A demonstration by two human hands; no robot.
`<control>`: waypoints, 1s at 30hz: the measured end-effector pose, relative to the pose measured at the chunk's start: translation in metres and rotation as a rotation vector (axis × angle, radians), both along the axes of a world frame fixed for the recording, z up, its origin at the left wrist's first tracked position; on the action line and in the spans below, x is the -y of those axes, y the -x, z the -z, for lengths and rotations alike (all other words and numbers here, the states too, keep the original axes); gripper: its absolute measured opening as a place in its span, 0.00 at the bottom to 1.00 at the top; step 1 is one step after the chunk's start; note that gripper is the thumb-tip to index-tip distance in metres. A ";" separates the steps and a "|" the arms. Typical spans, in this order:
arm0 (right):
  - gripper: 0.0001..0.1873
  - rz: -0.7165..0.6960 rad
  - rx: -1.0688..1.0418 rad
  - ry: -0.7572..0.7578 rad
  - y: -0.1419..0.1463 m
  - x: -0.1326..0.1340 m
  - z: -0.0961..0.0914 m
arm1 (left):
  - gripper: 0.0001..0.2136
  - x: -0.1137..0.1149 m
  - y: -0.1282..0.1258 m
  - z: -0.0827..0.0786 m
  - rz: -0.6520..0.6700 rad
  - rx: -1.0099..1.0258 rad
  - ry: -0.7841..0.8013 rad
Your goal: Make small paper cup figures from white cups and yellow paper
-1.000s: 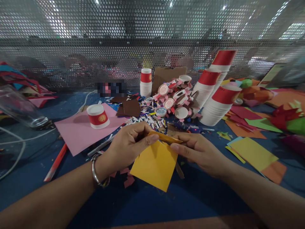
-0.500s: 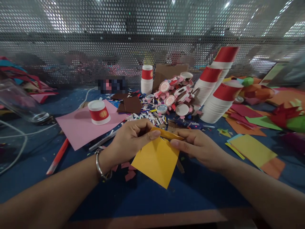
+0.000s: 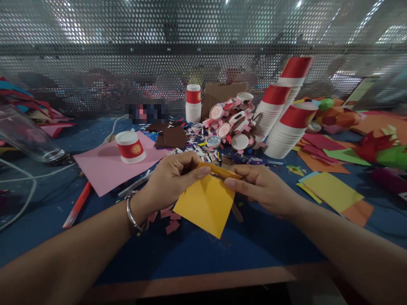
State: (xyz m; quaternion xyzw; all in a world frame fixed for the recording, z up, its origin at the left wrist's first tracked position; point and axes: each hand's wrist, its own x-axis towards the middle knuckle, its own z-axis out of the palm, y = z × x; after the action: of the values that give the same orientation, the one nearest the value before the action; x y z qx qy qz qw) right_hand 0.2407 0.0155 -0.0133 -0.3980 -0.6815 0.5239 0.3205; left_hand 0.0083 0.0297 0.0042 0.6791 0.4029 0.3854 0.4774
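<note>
A sheet of yellow paper (image 3: 208, 207) was found held over the near middle of a blue table (image 3: 197, 256), between the two hands; its upper edge was seen folded into a narrow flap, and its lower corner was pointed toward the table's near edge; whether that corner was touching the tabletop could not be determined.

The left end of the flap was pinched between thumb and fingers by the left hand (image 3: 174, 178); the right end was likewise gripped by the right hand (image 3: 265, 190), with the thumb laid on the near side; a metal bracelet (image 3: 131, 214) was worn on the left wrist.

Small pink scraps (image 3: 172, 226) were noted on the table near the left wrist; a pink sheet (image 3: 98, 169) was observed farther left, with a red and white cup (image 3: 131, 148) stood upon it; brown paper pieces (image 3: 171, 137) and white paper strips (image 3: 202, 156) were found scattered beyond the hands.

A heap of pink-tabbed paper pieces (image 3: 233, 120) was recorded beside stacked cups (image 3: 286, 133); to the right, a pale yellow sheet (image 3: 332, 190) was seen partly overlapping an orange sheet (image 3: 361, 213); a perforated panel (image 3: 203, 59) was noted behind.
</note>
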 end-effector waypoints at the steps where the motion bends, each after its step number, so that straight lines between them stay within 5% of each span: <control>1: 0.21 0.020 -0.021 0.016 0.000 -0.001 0.001 | 0.10 -0.002 0.001 -0.001 -0.042 0.026 0.002; 9: 0.23 0.234 -0.073 -0.042 -0.004 -0.008 0.007 | 0.06 -0.046 0.020 0.015 -0.566 0.373 -0.117; 19: 0.22 0.270 -0.066 -0.108 -0.004 -0.009 0.009 | 0.03 -0.056 0.023 0.021 -0.771 0.332 -0.192; 22: 0.22 0.280 -0.155 -0.077 -0.003 -0.008 0.010 | 0.04 -0.044 0.018 0.018 -0.710 0.341 -0.229; 25: 0.22 0.275 -0.266 -0.042 -0.002 -0.008 0.010 | 0.08 -0.025 0.008 0.017 -0.399 0.327 0.060; 30: 0.20 0.264 -0.354 -0.001 0.001 -0.006 0.007 | 0.09 0.001 -0.007 0.016 -0.173 0.258 0.218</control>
State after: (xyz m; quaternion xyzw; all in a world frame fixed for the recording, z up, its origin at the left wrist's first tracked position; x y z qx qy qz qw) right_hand 0.2402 0.0218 -0.0201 -0.3855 -0.5569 0.5389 0.5008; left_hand 0.0148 0.0291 -0.0117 0.5312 0.4347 0.4630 0.5608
